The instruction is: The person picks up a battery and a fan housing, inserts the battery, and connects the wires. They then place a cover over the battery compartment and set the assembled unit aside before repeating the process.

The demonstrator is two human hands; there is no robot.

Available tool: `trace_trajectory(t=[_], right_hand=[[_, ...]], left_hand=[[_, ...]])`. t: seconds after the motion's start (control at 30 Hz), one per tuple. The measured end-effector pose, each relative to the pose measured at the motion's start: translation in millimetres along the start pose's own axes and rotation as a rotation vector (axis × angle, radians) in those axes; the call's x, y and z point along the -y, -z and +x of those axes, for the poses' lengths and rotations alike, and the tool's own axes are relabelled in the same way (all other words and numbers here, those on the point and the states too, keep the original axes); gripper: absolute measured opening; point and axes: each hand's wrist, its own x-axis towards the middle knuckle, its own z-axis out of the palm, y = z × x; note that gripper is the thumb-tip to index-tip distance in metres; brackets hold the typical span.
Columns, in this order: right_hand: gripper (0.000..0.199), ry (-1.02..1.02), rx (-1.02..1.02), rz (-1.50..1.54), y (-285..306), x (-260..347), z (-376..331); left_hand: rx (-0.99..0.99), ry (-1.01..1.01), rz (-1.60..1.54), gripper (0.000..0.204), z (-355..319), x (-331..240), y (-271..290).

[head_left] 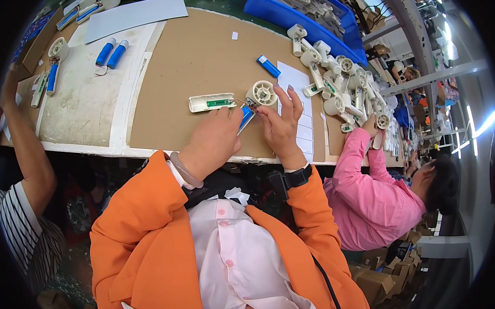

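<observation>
A cream handheld fan lies opened on the brown board in front of me. Its round fan head (pixel 262 93) with a spoked grille is at the upper right. To the left is a handle shell (pixel 197 102) with a green circuit board (pixel 220 103) in it. Thin wires (pixel 251 104) run between them, beside a blue battery (pixel 247 117). My left hand (pixel 212 139) is closed at the battery and handle, fingertips partly hidden. My right hand (pixel 282 123) pinches at the wires below the fan head, its other fingers raised.
Another blue battery (pixel 268 66) lies near a white paper sheet (pixel 297 93). Two batteries (pixel 111 53) lie on the left. Many fan bodies (pixel 337 76) pile up at right, beside a blue bin (pixel 339 35). A co-worker in pink (pixel 374 197) sits right; another person's arm (pixel 29 147) is left.
</observation>
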Motion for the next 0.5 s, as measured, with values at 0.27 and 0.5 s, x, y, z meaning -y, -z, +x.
trace_trajectory(t=[0.27,0.5], right_hand=[[0.017,0.153,0.010,-0.065,-4,-11,0],[0.018,0.190,0.044,-0.033,-7,-12,-1]], left_hand=[[0.005,-0.005,0.013,0.037,0,-3,2],[0.024,0.017,0.009,0.036,-2,-2,-1]])
